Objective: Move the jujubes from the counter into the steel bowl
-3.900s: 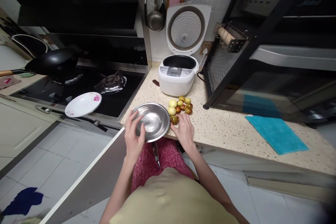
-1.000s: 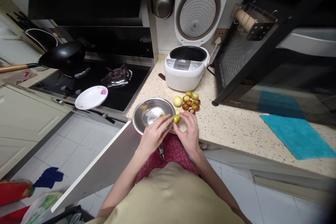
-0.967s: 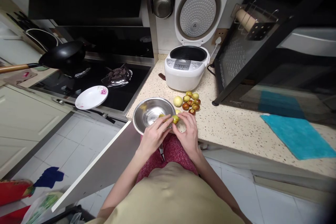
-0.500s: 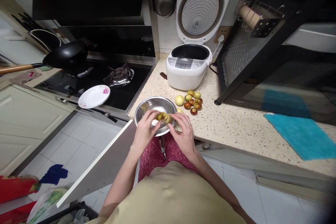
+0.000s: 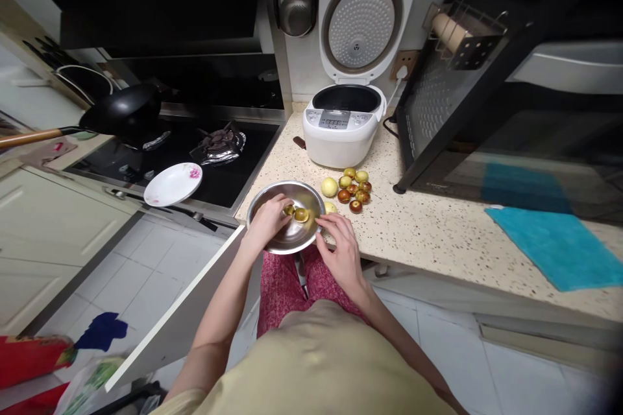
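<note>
My left hand [image 5: 268, 220] reaches over the left side of a steel bowl [image 5: 311, 198], its fingers curled round a green-brown jujube [image 5: 289, 210]. Beside those fingertips, a second jujube [image 5: 302, 214] shows a pale edge and appears to lie in the bowl. At the bowl's right rim is my right hand [image 5: 341, 249], thumb and fingers bent around the edge. Just beyond the bowl, several red and green jujubes [image 5: 363, 196] sit in a cluster on the counter. A pale yellow-green round fruit [image 5: 329, 187] lies left of them, and another [image 5: 329, 207] is partly hidden by the rim.
A white rice cooker [image 5: 335, 142] stands behind the fruit with its lid up. On the left are a gas hob [image 5: 253, 172], a flowered plate [image 5: 170, 187] and a black wok [image 5: 124, 110]. A turquoise cloth [image 5: 559, 246] hangs toward the counter's right front; an open cabinet door [image 5: 180, 305] juts out below.
My hands have moved apart: the left sits lower in the bowl, the right has drawn back to the rim. The blurred fruit between them has left my right fingers. The view shifted slightly.
</note>
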`<state>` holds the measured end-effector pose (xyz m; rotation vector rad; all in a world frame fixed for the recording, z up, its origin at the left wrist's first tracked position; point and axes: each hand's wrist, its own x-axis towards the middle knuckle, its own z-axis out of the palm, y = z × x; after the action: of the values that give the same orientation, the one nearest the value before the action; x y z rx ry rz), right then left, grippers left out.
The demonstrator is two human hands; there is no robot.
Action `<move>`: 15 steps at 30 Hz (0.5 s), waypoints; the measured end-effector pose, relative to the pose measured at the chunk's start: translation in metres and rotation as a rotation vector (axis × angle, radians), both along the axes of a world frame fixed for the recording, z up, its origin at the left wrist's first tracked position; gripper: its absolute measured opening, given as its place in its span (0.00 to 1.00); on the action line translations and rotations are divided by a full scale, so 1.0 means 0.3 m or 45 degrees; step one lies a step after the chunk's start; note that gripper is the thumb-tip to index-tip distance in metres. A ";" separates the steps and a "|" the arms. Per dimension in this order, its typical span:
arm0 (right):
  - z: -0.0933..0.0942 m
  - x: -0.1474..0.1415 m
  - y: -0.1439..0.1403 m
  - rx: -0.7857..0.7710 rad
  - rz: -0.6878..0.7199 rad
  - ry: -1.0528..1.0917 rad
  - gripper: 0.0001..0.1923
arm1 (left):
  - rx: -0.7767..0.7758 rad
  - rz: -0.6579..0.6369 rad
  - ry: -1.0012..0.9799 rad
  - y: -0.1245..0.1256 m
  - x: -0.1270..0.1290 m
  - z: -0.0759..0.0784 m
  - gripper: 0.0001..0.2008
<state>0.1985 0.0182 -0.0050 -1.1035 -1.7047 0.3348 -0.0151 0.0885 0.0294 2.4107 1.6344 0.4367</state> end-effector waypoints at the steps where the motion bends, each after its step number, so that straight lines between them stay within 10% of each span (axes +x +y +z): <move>1: -0.001 0.001 -0.001 0.002 0.000 0.000 0.13 | -0.002 0.000 0.014 0.003 0.005 0.001 0.13; 10: -0.005 0.001 0.001 0.008 -0.001 0.002 0.12 | 0.039 -0.013 0.037 -0.033 -0.001 0.021 0.20; 15: -0.003 -0.005 0.005 0.000 -0.001 -0.012 0.12 | 0.104 -0.337 0.052 -0.049 0.046 0.035 0.22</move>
<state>0.1969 0.0197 -0.0058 -1.1075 -1.7124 0.3291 -0.0015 0.0740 0.0398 2.6638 1.3087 0.4178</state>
